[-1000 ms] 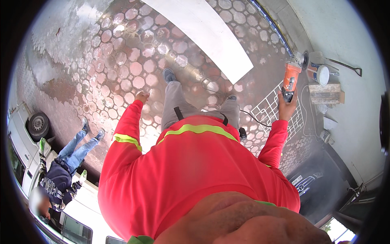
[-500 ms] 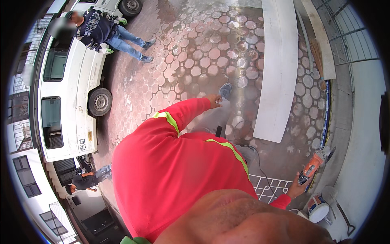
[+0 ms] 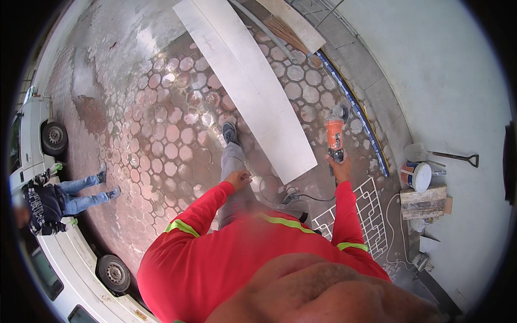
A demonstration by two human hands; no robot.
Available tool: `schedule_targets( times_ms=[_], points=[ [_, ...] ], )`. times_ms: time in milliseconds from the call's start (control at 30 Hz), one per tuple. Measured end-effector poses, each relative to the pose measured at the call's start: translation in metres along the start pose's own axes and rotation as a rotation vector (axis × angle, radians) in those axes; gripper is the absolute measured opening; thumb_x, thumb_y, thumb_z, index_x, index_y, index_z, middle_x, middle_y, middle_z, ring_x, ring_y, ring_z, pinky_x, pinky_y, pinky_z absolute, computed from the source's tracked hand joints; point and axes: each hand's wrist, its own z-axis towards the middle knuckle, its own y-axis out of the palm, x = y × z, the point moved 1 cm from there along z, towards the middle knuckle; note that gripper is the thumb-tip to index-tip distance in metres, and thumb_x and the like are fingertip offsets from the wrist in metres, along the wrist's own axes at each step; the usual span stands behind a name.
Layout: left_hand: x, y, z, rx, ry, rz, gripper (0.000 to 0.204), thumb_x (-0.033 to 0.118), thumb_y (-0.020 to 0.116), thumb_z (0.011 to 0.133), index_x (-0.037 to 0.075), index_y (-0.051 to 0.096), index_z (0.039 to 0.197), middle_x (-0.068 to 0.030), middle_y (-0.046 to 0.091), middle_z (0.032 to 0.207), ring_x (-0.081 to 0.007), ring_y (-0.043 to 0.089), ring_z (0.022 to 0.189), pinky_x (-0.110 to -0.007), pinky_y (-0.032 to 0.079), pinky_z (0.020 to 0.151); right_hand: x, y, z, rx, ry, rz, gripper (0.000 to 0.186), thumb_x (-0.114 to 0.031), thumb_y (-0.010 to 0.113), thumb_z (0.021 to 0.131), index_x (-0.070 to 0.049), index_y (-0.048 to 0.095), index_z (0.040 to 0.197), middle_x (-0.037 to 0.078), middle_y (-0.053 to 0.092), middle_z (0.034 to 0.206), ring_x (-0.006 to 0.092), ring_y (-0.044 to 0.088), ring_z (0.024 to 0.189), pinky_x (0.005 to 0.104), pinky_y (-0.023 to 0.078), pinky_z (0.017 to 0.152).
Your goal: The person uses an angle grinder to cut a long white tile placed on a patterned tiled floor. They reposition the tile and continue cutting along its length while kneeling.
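My right hand point(image 3: 340, 166) grips the rear handle of an orange angle grinder point(image 3: 334, 134), whose disc end points away from me over the paving, just right of a long white slab point(image 3: 253, 91). A cable point(image 3: 301, 198) runs from the grinder back toward my feet. My left hand point(image 3: 237, 178) hangs beside my grey trouser leg, fingers loosely curled, holding nothing. One shoe point(image 3: 230, 132) is stepped forward next to the slab. Both arms wear red sleeves with yellow reflective bands.
A white metal grille point(image 3: 366, 215) lies on the ground at right. A bucket point(image 3: 417, 175), wooden planks point(image 3: 423, 202) and a shovel point(image 3: 452, 157) stand by the wall. A broom point(image 3: 291, 32) lies beyond the slab. At left, another person point(image 3: 59, 196) leans on a white van point(image 3: 37, 156).
The view has swung round: the slab now lies ahead, and the van and the other person sit at lower left. The grinder stays in my right hand, now held farther forward.
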Motion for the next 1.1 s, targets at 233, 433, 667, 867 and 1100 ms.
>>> schedule_targets(
  times_ms=[233,433,667,867,1100],
  points=[
    [-0.084,-0.188,0.379,-0.404,0.199,0.168,0.048,0.037,0.07,0.088,0.007,0.062,0.125,-0.0165,0.068,0.116,-0.0347,0.065,0.109,-0.045,0.051,0.095,-0.091,0.334,0.27,-0.128,0.016,0.02,0.07,-0.02,0.092,0.069,0.0,0.059,0.127,0.007,0.067,0.107,0.0165,0.064,0.093,0.0327,0.052,0.085],
    [-0.225,-0.096,0.679,-0.567,0.19,0.515,0.049,0.035,0.07,0.084,0.008,0.064,0.124,-0.0187,0.066,0.122,-0.036,0.062,0.117,-0.046,0.051,0.098,0.088,0.546,0.546,-0.314,-0.053,-0.205,0.083,-0.033,0.086,0.072,-0.007,0.048,0.141,0.02,0.071,0.11,0.0369,0.069,0.097,0.0453,0.055,0.083],
    [-0.4,0.023,0.953,-0.509,0.024,0.264,0.048,0.04,0.07,0.089,0.012,0.06,0.127,-0.0118,0.061,0.127,-0.034,0.06,0.118,-0.051,0.046,0.099,0.332,0.809,0.848,-0.416,-0.246,-0.261,0.076,-0.028,0.084,0.074,-0.011,0.047,0.138,0.015,0.07,0.11,0.0356,0.068,0.101,0.0447,0.054,0.085],
    [-0.531,0.023,1.093,-0.668,0.087,0.337,0.046,0.037,0.072,0.087,0.013,0.061,0.124,-0.0101,0.061,0.123,-0.0311,0.059,0.119,-0.052,0.043,0.099,0.457,1.043,1.011,-0.384,-0.291,-0.316,0.078,-0.035,0.084,0.075,-0.011,0.047,0.139,0.015,0.071,0.112,0.0347,0.07,0.1,0.0433,0.055,0.086],
    [-0.628,0.006,1.168,-0.463,0.243,0.248,0.045,0.037,0.075,0.084,0.013,0.063,0.121,-0.0094,0.061,0.119,-0.0295,0.058,0.116,-0.049,0.04,0.092,0.548,1.217,1.131,-0.287,-0.461,-0.341,0.085,-0.042,0.084,0.076,-0.009,0.045,0.143,0.017,0.071,0.113,0.0353,0.07,0.102,0.0443,0.054,0.088]
  ],
)
